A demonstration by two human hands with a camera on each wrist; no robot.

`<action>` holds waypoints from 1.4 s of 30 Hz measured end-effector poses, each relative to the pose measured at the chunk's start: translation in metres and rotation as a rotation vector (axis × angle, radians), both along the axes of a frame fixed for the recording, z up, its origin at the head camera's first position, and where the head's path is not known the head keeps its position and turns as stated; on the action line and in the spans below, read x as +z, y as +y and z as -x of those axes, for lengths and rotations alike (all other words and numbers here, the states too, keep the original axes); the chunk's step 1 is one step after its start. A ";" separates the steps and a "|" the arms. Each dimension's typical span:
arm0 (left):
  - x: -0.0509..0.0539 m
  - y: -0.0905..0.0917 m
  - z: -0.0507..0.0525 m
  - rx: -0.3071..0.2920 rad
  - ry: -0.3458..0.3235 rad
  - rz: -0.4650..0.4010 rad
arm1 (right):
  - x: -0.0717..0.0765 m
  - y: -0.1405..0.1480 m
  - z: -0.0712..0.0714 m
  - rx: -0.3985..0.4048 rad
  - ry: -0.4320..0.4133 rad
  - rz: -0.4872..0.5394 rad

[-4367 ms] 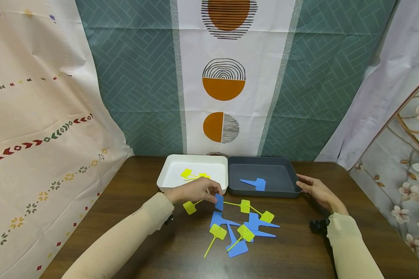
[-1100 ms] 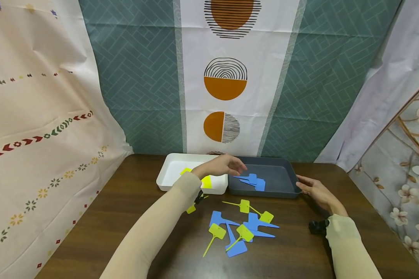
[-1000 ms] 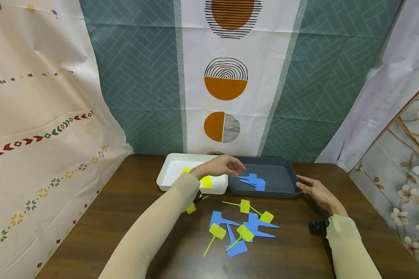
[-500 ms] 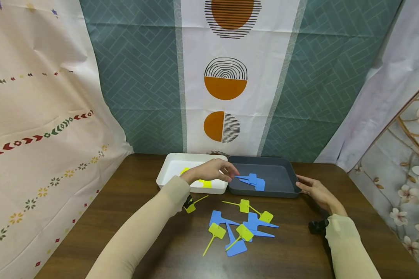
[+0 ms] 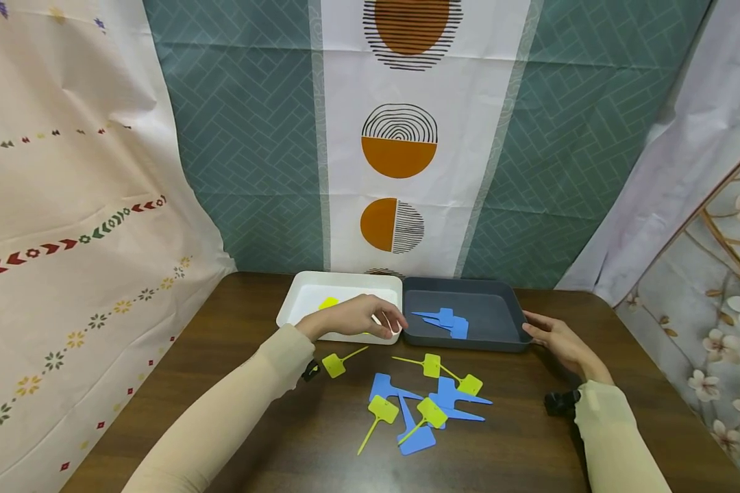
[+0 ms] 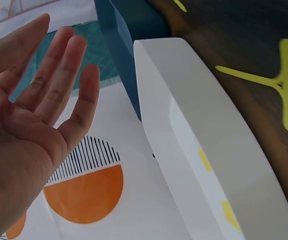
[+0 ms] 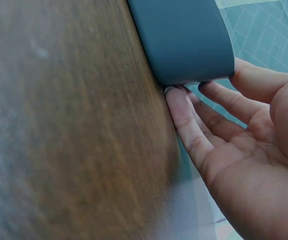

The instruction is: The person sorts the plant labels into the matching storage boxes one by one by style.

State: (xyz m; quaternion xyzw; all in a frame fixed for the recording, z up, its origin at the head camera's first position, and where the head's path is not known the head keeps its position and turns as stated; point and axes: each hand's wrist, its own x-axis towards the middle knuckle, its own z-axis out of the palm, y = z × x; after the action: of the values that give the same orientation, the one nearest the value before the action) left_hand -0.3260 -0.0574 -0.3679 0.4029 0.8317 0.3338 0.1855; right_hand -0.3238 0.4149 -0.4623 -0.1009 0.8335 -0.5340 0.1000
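My left hand hovers over the white tray with loosely bent fingers and nothing in them. In the left wrist view, daylight shows between its fingers and the tray wall. My right hand touches the right end of the dark grey tray; the right wrist view shows nearly straight fingers against its outer wall and the thumb near the rim. Blue T-shaped plant labels lie inside the grey tray. Yellow plant labels lie in the white one, partly hidden by my left hand.
Several blue plant labels and yellow plant labels lie scattered on the brown table before the trays, some overlapping. One yellow label is close to my left wrist. A patterned curtain hangs behind the table.
A second blue plant label, earlier pinched in my left hand, now lies in the grey tray. My left hand has since drawn back leftward over the white tray. The right hand stays put.
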 end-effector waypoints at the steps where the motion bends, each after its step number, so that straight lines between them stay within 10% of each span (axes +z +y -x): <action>1: -0.001 -0.003 -0.001 0.007 0.002 0.000 | 0.000 0.000 0.000 0.002 0.000 -0.003; 26: -0.024 -0.069 -0.027 0.088 -0.028 0.065 | -0.005 0.001 0.002 0.002 -0.006 0.004; 42: -0.037 -0.079 -0.035 0.120 0.061 0.162 | -0.004 0.004 0.003 0.005 0.001 -0.001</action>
State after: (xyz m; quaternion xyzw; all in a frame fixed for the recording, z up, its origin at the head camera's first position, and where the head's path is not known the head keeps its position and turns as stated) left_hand -0.2908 -0.1362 -0.4046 0.3462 0.8838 0.2635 0.1719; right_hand -0.3264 0.4194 -0.4659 -0.1030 0.8335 -0.5334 0.1008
